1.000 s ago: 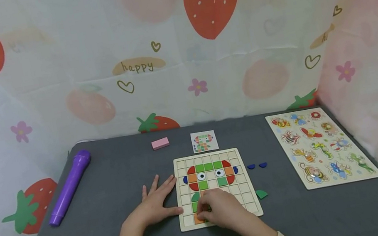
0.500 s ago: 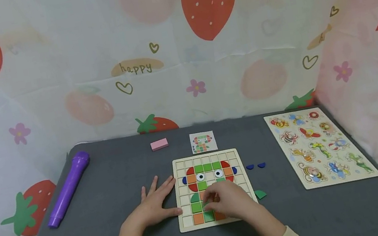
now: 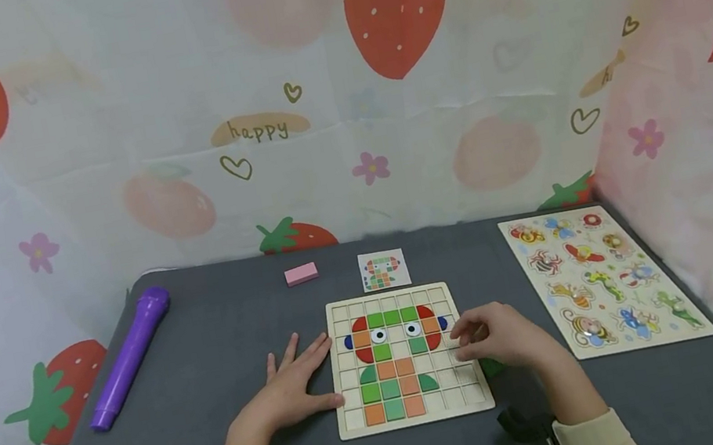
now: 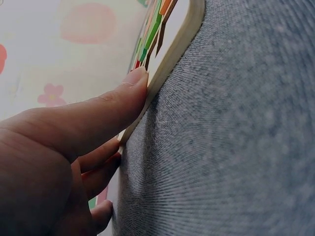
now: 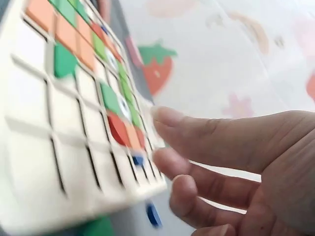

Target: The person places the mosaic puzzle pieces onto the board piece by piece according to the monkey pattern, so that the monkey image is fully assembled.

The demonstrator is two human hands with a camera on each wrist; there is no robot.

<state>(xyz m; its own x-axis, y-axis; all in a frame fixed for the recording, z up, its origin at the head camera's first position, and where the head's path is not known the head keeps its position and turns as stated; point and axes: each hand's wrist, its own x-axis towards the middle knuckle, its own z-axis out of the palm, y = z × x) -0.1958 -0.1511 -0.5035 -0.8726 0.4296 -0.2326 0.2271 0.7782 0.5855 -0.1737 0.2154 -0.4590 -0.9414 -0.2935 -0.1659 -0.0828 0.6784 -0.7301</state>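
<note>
A wooden grid board (image 3: 455, 399) lies on the table with coloured tiles set in its cells. Red, green and orange tiles with two eye tiles (image 3: 379, 335) make a wide face. Below it are green and orange squares (image 3: 390, 389) and a green quarter-round tile (image 3: 428, 381). My left hand (image 3: 288, 387) is spread flat at the board's left edge, thumb tip (image 4: 137, 78) against the rim. My right hand (image 3: 501, 336) hovers at the board's right edge, fingers loosely bent, nothing between thumb and fingertips. A loose blue half-round tile (image 5: 153, 215) lies beyond the board near it.
Partly behind my right hand is a loose green tile (image 3: 492, 367). A small pattern card (image 3: 384, 270) and a pink block (image 3: 301, 273) lie behind the board. At left is a purple microphone-shaped stick (image 3: 130, 358); at right, an insect picture board (image 3: 612, 273).
My right hand has moved right, from over the lower tiles to the board's right edge. The green quarter-round tile on the board now shows. The left hand has stayed put.
</note>
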